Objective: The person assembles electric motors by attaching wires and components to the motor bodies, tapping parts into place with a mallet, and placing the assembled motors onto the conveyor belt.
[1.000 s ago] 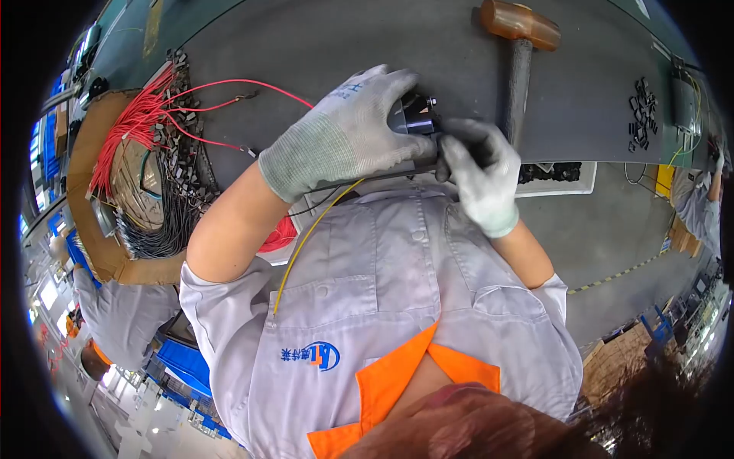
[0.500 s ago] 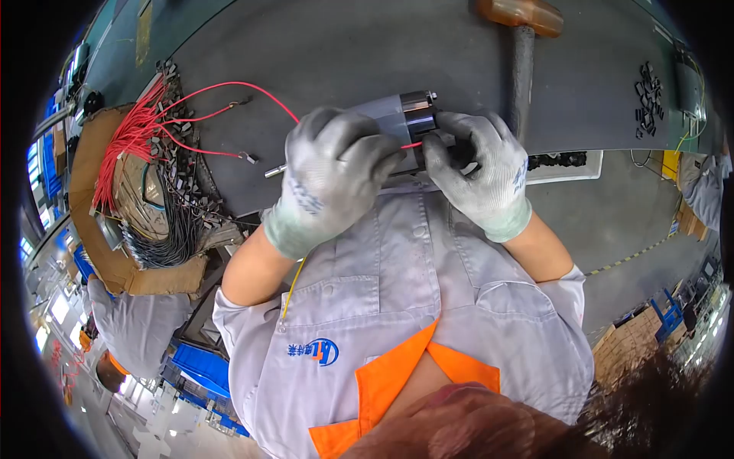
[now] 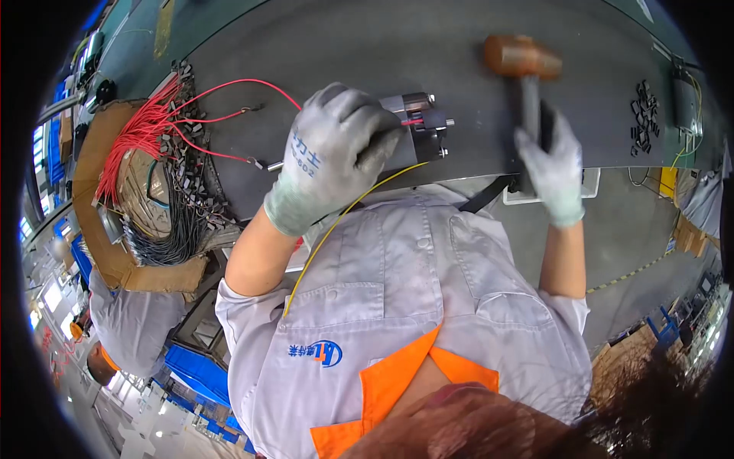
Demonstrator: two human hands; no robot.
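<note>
A grey cylindrical motor point(image 3: 397, 157) lies on the dark workbench, its shaft poking out on the left and its black end with small terminals facing right. My gloved left hand point(image 3: 336, 141) is closed over the motor's body and covers much of it. A red wire point(image 3: 264, 83) runs from the bundle to under this hand, and a short red piece shows at the motor's black end. At the right, my gloved right hand point(image 3: 552, 164) is closed round the handle of a mallet point(image 3: 522, 57) with an orange-brown head. Mallet and hand are blurred by motion.
On the left, a cardboard box point(image 3: 95, 222) holds red wires point(image 3: 138, 145), dark cables and many small metal-ended parts. Small black pieces point(image 3: 644, 118) lie at the bench's right. A yellow cord point(image 3: 336, 226) crosses before my chest. Another person point(image 3: 138, 321) is at lower left.
My right hand has left the motor's end and moved right onto the mallet's handle. The mallet has shifted towards me. My left hand stays at the motor, whose black end now shows.
</note>
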